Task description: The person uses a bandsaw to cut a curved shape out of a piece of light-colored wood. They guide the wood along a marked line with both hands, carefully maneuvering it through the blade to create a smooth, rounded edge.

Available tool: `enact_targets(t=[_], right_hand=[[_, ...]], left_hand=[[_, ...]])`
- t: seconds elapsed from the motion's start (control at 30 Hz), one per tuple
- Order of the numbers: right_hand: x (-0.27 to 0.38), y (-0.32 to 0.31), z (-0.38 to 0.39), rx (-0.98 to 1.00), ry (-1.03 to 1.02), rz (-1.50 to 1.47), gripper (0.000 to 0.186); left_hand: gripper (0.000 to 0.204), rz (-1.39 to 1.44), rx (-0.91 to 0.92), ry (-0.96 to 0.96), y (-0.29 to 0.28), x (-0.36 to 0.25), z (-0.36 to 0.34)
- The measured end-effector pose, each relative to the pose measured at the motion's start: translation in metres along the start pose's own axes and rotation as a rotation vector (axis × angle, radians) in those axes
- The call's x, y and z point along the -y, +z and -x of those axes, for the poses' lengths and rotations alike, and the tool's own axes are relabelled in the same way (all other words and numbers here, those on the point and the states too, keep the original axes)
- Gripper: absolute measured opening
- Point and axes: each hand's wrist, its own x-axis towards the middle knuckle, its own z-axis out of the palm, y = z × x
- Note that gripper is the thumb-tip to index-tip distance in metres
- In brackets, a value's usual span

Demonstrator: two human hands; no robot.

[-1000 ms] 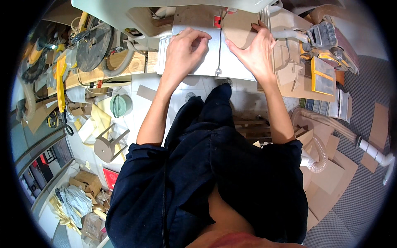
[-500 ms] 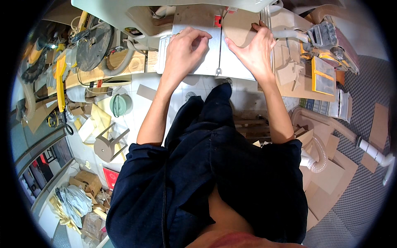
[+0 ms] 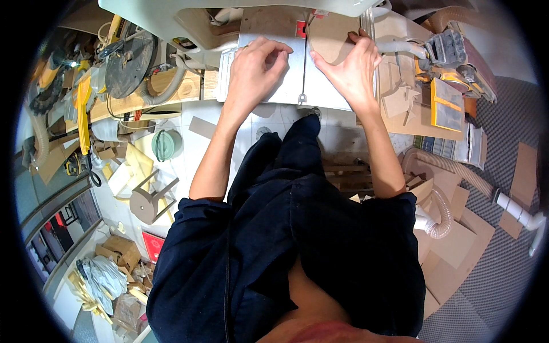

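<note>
A metal machine table [image 3: 294, 80] lies in front of me, with a narrow slot running toward me and a small red insert [image 3: 301, 28]. On its right half is a flat brown board [image 3: 331, 40] with a rounded near edge. My right hand [image 3: 355, 64] spans this board, thumb at its left near the slot, fingers at its right beside a metal rail [image 3: 367, 26]. Left of the slot, my left hand [image 3: 257, 68] rests on the table with its fingers curled and thumb drawn in. Whatever may be under those fingers is hidden.
A pale machine housing [image 3: 200, 17] overhangs the table's far side. Board offcuts [image 3: 400, 100] and a yellow-edged panel [image 3: 447, 106] lie at the right. A dark round disc [image 3: 130, 66] and hoses stand at the left. A stool [image 3: 146, 206] and a green bin [image 3: 164, 146] are below.
</note>
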Motion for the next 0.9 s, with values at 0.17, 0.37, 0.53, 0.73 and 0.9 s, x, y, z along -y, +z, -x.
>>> enact_targets(t=[0.17,0.37,0.53,0.73,0.9], right_hand=[[0.0001,-0.0015,0.0018,0.006,-0.006,-0.02,0.1],[0.0021,-0.0091,0.0042,0.086,0.013,-0.035,0.098],[0.0066,-0.0076,0.0053,0.046,0.021,-0.038,0.097],[0.0084,-0.0046,0.0062,0.022,0.033,-0.019,0.096],[0.0049,0.0007,0.0066,0.007,0.037,-0.029,0.098]], left_hand=[[0.015,-0.012,0.0,0.003,0.0001,-0.0001,-0.0001],[0.015,-0.011,-0.01,0.009,0.0007,-0.001,0.0001],[0.015,-0.009,-0.013,0.013,0.0011,0.0016,0.0006],[0.015,0.019,-0.01,0.003,-0.0002,-0.0017,0.0002],[0.016,-0.009,-0.008,0.006,0.0001,-0.0009,0.0003]])
